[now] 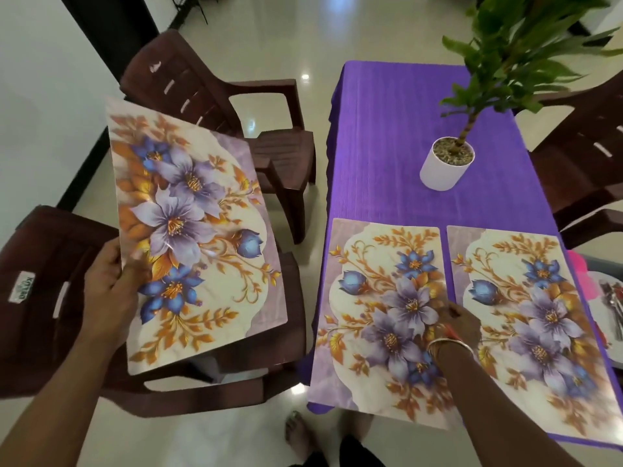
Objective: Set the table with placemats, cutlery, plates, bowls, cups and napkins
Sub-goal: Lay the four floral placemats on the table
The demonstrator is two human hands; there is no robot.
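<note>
Two floral placemats lie side by side on the near end of the purple-clothed table (387, 136): the left placemat (364, 298) and the right placemat (526, 298). My right hand (458, 326) rests on the left one near its right edge, fingers bent down onto it; a bangle is on the wrist. My left hand (111, 291) grips the near edge of a third floral placemat (188, 230), holding it in the air over the brown chairs, left of the table.
A white pot with a green plant (446, 166) stands mid-table. Brown plastic chairs (263, 153) stand to the left and another (580, 170) at the right. A plate with cutlery (612, 305) shows at the right edge. My foot (296, 433) is on the glossy floor.
</note>
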